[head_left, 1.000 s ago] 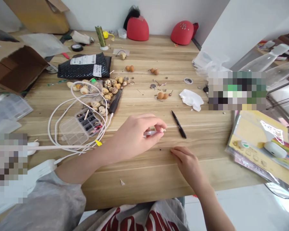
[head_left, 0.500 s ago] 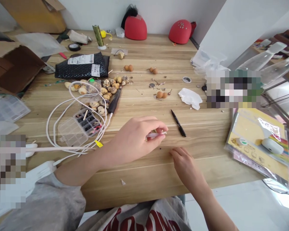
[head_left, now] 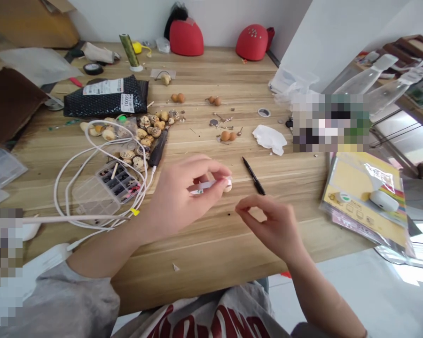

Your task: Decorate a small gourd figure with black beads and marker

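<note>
My left hand [head_left: 178, 197] is raised over the table, with its fingertips pinching a narrow white strip [head_left: 203, 186]. A small pale round object [head_left: 227, 186], perhaps a tiny gourd, shows at the strip's right end, partly behind my fingers. My right hand [head_left: 270, 225] hangs just above the wood to the right, fingers curled into a loose pinch with a gap and nothing visible in them. A black pen [head_left: 254, 176] lies just beyond those fingers.
Behind my left hand are a plastic compartment box [head_left: 118, 183], a white cable [head_left: 91, 155], a black-handled pen-like tool [head_left: 158, 148] and a heap of patterned gourds [head_left: 144, 136]. A black bag [head_left: 105, 98], a crumpled tissue [head_left: 270, 139] and a yellow packet [head_left: 363, 202] lie around.
My right hand has lifted off the table and curled its fingers. My left hand has risen slightly, and its strip now shows the pale object at its end. The whole view has shifted left.
</note>
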Demonstrator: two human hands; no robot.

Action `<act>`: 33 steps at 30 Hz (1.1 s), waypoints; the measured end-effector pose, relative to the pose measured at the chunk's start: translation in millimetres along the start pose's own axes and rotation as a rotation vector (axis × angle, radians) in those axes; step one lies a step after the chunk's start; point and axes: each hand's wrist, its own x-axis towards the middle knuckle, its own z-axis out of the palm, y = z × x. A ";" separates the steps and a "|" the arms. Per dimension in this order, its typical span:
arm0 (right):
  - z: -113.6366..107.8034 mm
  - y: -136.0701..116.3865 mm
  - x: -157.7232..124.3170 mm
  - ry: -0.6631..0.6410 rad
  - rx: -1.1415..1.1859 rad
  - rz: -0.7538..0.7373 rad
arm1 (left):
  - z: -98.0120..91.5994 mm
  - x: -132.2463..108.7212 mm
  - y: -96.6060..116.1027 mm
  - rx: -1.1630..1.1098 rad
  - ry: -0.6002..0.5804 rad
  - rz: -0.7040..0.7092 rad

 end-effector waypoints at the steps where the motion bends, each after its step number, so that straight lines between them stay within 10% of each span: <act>1: -4.5 -11.6 7.6 0.067 0.094 -0.022 | -0.7 -0.6 -0.3 -0.022 0.039 -0.002; 9: -4.3 -65.6 51.4 0.179 0.579 -0.175 | -18.2 -0.5 -4.8 -0.237 0.193 0.187; 33: -4.4 -54.3 60.9 0.037 0.674 -0.077 | -26.1 2.2 -4.5 -0.145 0.076 0.146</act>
